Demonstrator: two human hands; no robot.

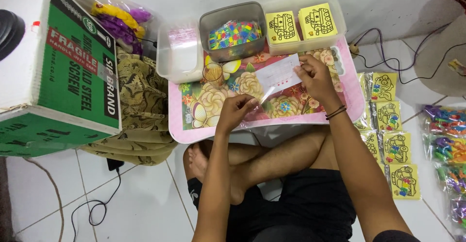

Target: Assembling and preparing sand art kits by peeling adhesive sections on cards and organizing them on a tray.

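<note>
Left hand [236, 110] is pinching the clear plastic sleeve [266, 95] near the floral tray's [194, 125] front edge; right hand [316, 77] is pinching a white card [279, 73] by its far edge.

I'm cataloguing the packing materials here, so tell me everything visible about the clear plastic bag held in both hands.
The clear plastic bag is thin, see-through film with a white card inside that carries small red marks. It lies slanted over the flowered pink tray. The left hand pinches its lower end, the right hand holds its upper end. Whether it is sealed cannot be told.
</note>
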